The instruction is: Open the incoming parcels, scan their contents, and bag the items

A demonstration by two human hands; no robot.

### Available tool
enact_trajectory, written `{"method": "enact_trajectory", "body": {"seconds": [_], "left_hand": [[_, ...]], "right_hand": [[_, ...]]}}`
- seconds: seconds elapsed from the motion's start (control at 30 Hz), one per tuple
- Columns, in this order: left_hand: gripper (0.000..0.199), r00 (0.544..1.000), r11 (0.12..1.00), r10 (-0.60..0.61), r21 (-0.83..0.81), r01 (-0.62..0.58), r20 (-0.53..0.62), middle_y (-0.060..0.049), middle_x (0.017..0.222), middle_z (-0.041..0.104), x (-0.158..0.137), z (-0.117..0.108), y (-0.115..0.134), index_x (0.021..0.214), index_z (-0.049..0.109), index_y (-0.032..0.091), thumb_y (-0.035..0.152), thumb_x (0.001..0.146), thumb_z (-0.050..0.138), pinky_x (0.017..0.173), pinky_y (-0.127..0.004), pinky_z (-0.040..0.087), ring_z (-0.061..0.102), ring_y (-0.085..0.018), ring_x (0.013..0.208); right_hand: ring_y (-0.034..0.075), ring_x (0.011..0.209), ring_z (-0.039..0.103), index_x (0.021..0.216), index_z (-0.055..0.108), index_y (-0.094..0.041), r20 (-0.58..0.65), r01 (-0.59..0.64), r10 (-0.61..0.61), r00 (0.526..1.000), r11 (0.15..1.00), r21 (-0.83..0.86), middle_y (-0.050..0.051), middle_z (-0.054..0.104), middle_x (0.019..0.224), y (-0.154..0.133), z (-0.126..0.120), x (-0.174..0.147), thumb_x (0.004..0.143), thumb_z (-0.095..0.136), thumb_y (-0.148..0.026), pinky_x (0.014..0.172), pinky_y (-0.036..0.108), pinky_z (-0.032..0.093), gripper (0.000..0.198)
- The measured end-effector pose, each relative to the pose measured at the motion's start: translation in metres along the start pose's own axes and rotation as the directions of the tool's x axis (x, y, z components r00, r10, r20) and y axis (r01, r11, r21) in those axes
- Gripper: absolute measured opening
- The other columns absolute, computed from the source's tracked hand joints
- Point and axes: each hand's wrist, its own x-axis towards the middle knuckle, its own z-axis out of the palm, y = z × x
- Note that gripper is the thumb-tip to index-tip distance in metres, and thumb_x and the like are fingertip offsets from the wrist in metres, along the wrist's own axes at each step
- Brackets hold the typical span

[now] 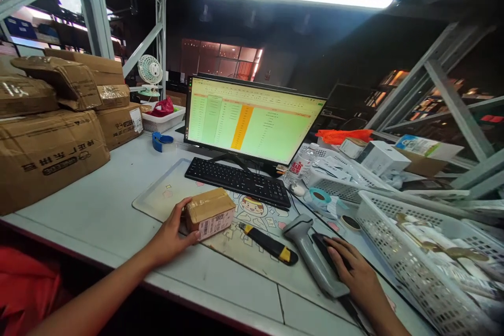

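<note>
On the near edge of the printed mat, the left hand (175, 233) has its grip clamped on a small brown cardboard box (210, 209), thumb across the near corner and fingers around the left end. The right hand (356, 270) lies palm down over a black computer mouse (333, 253); how firmly this grip is closed cannot be told, as the fingers cover most of the mouse.

Step in hand, as judged: the box is steadied while the mouse is worked against the on-screen table. The next move probably calls for keeping the labelled side accessible and the left grip light, since thin board dents under pressure.

The box is a squared block of matt board, with glossy tape along its top and a pale paper label with a barcode on its near side. Just beside it lies a black-and-yellow utility knife (270, 244). Between knife and mouse rests a grey plastic barcode scanner (315, 257), smooth and pistol-shaped.

Beneath these, the pale mat (161, 191) shows cartoon figures and worn edges. Beyond it stand a black keyboard (236, 181) with ridged rows of keys and a flat, wide monitor (252, 121). At the outer limits of the smooth white desk (118, 184) are creased brown cartons (55, 152), left, and a perforated white plastic basket (397, 270), right.
</note>
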Motion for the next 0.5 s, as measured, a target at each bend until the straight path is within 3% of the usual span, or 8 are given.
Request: {"method": "enact_trajectory", "body": {"seconds": [0.27, 0.5], "left_hand": [[0.106, 0.999, 0.998, 0.046, 0.035, -0.045, -0.026, -0.018, 0.154, 0.045, 0.0035, -0.0003, -0.0071, 0.16, 0.017, 0.025, 0.038, 0.077, 0.081, 0.118, -0.053, 0.038, 0.049, -0.033, 0.14], [0.104, 0.994, 0.994, 0.1, 0.037, -0.098, -0.04, -0.018, 0.157, 0.041, 0.0036, -0.0009, -0.0101, 0.159, 0.018, 0.025, 0.039, 0.077, 0.08, 0.118, -0.052, 0.038, 0.045, -0.032, 0.143]], "right_hand": [[0.032, 0.115, 0.068, 0.117, 0.074, -0.024, -0.015, 0.015, -0.015, 1.0, 0.999, -0.035, 0.011, 0.068, 0.124, -0.0038, 0.0033, -0.0019, 0.088, 0.053, -0.069, 0.104, 0.05, 0.055, 0.058], [0.032, 0.114, 0.067, 0.114, 0.074, -0.021, -0.114, 0.024, -0.027, 0.993, 0.999, -0.032, 0.013, 0.069, 0.121, -0.0087, 0.0, -0.0048, 0.09, 0.051, -0.063, 0.105, 0.05, 0.052, 0.055]]}}
